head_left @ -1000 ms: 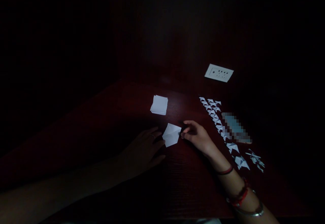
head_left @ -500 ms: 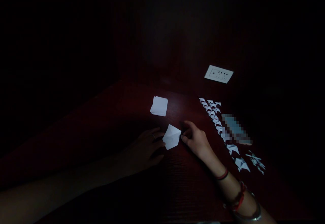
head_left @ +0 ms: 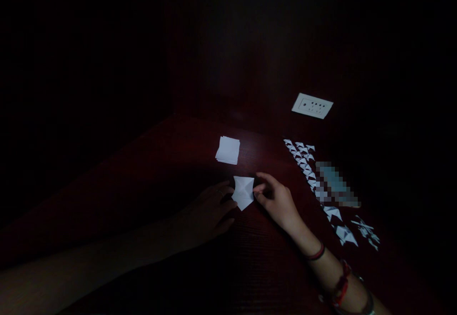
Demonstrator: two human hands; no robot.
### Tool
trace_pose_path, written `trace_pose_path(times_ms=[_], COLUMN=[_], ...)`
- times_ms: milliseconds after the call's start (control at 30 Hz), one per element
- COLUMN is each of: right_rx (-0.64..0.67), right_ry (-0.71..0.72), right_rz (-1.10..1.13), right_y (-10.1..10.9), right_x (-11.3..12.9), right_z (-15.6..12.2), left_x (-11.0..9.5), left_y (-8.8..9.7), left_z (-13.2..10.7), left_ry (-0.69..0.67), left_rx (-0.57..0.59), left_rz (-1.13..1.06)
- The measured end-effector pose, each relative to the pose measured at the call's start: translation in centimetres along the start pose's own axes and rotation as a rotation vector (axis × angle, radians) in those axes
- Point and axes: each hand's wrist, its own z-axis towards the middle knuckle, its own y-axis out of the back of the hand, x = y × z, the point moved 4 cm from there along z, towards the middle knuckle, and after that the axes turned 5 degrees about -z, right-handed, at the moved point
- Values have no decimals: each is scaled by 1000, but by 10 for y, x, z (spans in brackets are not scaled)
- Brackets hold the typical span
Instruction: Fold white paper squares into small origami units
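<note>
A small folded white paper [head_left: 243, 192] lies low over the dark red table between my two hands, one point toward me and creases across its face. At its left edge is my left hand [head_left: 214, 208], dim in shadow, its fingers stretched and apart with the tips touching the paper. My right hand [head_left: 276, 198] pinches the paper's right edge between thumb and curled fingers, the index finger raised above. Beyond the paper sits a stack of square white sheets [head_left: 228, 150].
Rows of small folded paper pieces [head_left: 304, 166] run along the right of the table [head_left: 200, 138]. Past them lie a blurred-out flat object [head_left: 335, 181] and a heap of thin white scraps [head_left: 366, 231]. A white socket plate [head_left: 312, 106] is on the back wall.
The paper has turned between my hands, so a point now faces me and a flat edge faces away. The whole view has shifted slightly.
</note>
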Motion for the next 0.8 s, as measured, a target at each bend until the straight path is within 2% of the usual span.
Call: trace_pose_path(times_ms=[233,567,800], right_rx=[31,55,51], right_ry=[88,4,-47], right_rz=[-78,-18,3], right_y=[-4,-5,-7], right_x=[10,8,-8], right_z=[-4,-1,4], left_x=[-4,-3,-3], left_y=[0,0,-1], left_z=[3,4,5], left_ry=[-61,-76,-34], left_rx=[29,49,97], left_rz=[79,72,62])
